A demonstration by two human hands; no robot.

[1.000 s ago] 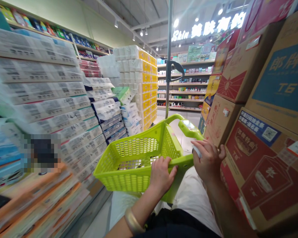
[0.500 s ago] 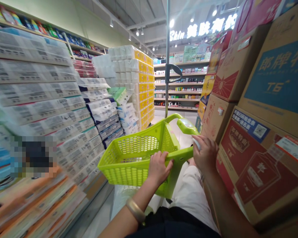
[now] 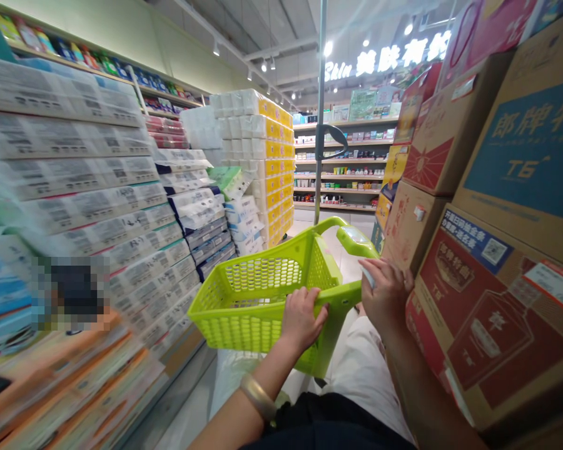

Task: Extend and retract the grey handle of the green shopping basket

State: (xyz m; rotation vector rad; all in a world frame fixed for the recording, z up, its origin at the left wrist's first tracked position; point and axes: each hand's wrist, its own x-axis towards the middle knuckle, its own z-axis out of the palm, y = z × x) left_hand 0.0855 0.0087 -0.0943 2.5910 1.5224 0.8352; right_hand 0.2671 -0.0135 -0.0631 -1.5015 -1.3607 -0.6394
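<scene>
A lime-green plastic shopping cart (image 3: 248, 334) with perforated sides stands before me, turned across the aisle. My left hand (image 3: 303, 319) is closed over its near side rim, fingers curled inward; a gold-coloured bangle (image 3: 258, 398) is on that wrist. At the right end, my right hand (image 3: 385, 292) is wrapped around the cart's handle, covering that part of it. Something small and white (image 3: 368, 275) shows beside the right fingers; its kind is unclear. A small panel (image 3: 354, 237) is set in the handle's far part. The visible inside of the basket shows no goods.
Stacked packs of paper goods (image 3: 89, 169) line the left, with yellow-and-white packs (image 3: 267, 169) farther on. Cardboard cartons (image 3: 497, 325) rise close on my right. Beyond the cart are a metal pole (image 3: 318, 169) and stocked shelves (image 3: 342, 161). A plastic bag (image 3: 234, 375) hangs below the cart.
The view has shifted slightly, so the shelves and cartons sit a little lower and farther right. Both hands keep their hold on the cart.
</scene>
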